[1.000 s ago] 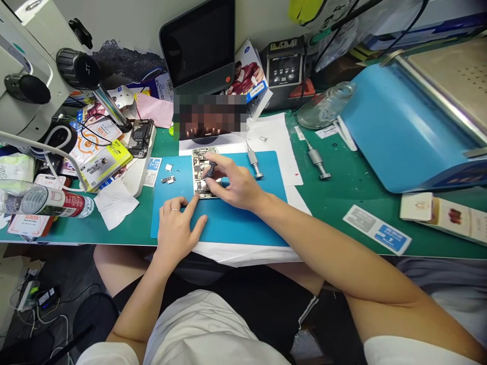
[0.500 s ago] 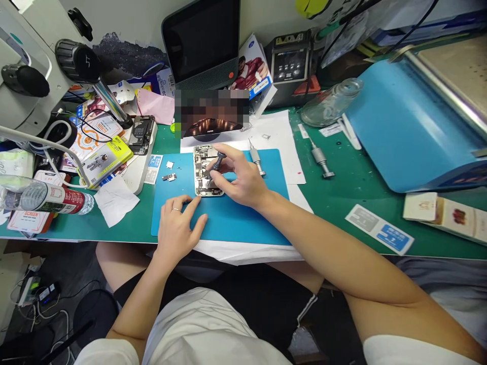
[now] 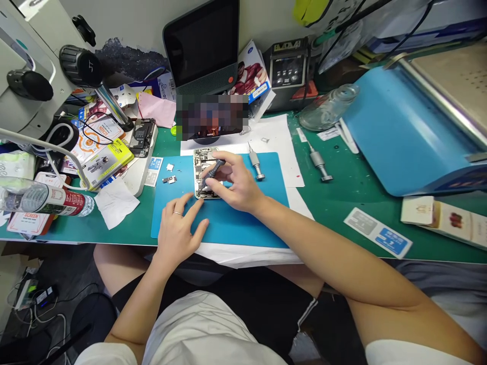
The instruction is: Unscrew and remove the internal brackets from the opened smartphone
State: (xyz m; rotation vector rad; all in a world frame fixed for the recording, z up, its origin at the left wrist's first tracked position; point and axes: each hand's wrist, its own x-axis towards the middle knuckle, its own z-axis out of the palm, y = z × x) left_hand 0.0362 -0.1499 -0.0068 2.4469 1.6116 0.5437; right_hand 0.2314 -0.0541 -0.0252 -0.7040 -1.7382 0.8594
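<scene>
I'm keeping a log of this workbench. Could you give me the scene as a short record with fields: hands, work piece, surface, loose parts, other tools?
Right hand: grips a dark tool, tilted over the phone
Left hand: fingers spread, index fingertip by the phone's near edge; contact unclear
Work piece: opened phone, insides showing
Surface: blue mat on a green table
Loose parts: small metal pieces, left of the phone
Other tools: two grey screwdrivers, right of the phone

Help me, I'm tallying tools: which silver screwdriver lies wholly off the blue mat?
The rightmost silver screwdriver, on the green tabletop, right of the white paper; the other silver screwdriver has its handle on the blue mat.
</scene>
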